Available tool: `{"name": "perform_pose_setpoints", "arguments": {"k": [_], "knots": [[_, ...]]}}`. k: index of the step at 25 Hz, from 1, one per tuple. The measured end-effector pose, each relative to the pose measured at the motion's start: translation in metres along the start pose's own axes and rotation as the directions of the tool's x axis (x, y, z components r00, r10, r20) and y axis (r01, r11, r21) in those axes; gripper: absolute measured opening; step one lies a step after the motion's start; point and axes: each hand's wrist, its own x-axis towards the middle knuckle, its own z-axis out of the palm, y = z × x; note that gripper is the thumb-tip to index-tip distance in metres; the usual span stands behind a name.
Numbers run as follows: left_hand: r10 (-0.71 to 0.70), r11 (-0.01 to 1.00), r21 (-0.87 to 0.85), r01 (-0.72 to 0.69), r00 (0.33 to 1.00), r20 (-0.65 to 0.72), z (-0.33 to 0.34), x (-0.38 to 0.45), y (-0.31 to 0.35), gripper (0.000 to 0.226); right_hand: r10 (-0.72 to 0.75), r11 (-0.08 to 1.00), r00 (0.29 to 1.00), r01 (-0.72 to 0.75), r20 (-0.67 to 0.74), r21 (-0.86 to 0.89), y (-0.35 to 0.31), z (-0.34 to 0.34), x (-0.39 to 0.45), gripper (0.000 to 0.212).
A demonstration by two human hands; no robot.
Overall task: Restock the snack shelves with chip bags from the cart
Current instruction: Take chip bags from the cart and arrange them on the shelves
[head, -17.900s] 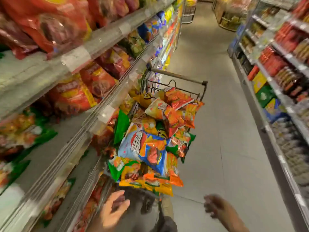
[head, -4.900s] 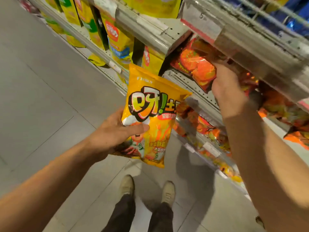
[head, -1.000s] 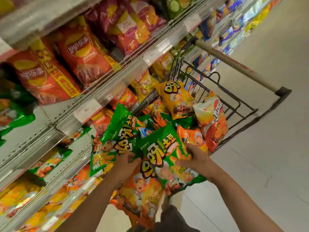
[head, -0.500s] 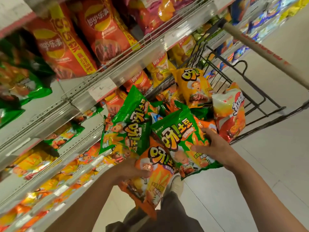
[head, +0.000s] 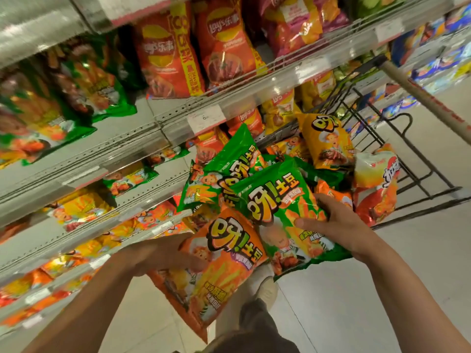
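My left hand [head: 163, 253] grips an orange chip bag [head: 224, 266] by its left edge, holding it just below the cart's near end. My right hand [head: 331, 222] holds a green chip bag [head: 277, 207] from its right side, above and behind the orange one. The black wire cart [head: 413, 169] stands at the right against the shelves, piled with several more bags: a second green bag [head: 229, 171], a yellow bag [head: 326, 141] and a red and white bag [head: 377, 184].
Snack shelves [head: 142, 138] run along the left, with red Lay's bags [head: 165, 59] on the upper tier, green bags [head: 76, 80] to their left and orange and yellow bags [head: 81, 210] lower down. The cart handle [head: 428, 98] slants across the upper right. Grey floor [head: 369, 301] lies below.
Both hands have lifted their bags out of the cart pile toward me. The orange bag in my left hand has come lower and nearer; the view has shifted slightly left.
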Motion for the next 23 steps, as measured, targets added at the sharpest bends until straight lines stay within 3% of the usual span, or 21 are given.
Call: {"name": "perform_pose_setpoints", "arguments": {"k": [4,9,12,14,18,21,23], "knots": [[0.105,0.984,-0.137,-0.11,0.993,-0.044,0.0,-0.036,-0.049,0.061,-0.062,0.998,0.998,0.062,0.001,-0.024,-0.021,0.045,-0.024,0.072],[0.099,0.949,-0.248,-0.195,0.93,-0.353,0.011,-0.082,-0.152,0.081,-0.108,0.994,0.994,0.108,0.016,-0.035,-0.021,0.132,-0.058,0.063],[0.158,0.866,-0.37,-0.337,0.886,-0.436,0.026,-0.109,-0.215,0.049,-0.089,0.996,0.996,0.088,0.024,0.011,-0.011,0.192,-0.07,0.063],[0.172,0.794,-0.438,-0.422,0.847,-0.503,0.037,-0.123,-0.248,0.044,-0.061,0.998,0.998,0.06,0.029,0.037,-0.01,0.225,-0.072,0.057],[0.125,0.7,-0.506,-0.504,0.784,-0.608,0.043,-0.146,-0.287,0.051,-0.038,0.996,0.998,0.034,0.054,0.081,-0.025,0.273,-0.046,0.026],[0.044,0.658,-0.523,-0.542,0.721,-0.692,0.036,-0.148,-0.298,0.041,-0.027,0.996,0.996,0.02,0.084,0.084,-0.048,0.298,0.0,0.027],[-0.002,0.606,-0.568,-0.556,0.713,-0.701,0.03,-0.145,-0.299,0.047,-0.025,0.999,0.992,0.019,0.122,0.049,-0.064,0.315,0.039,0.038]]}}
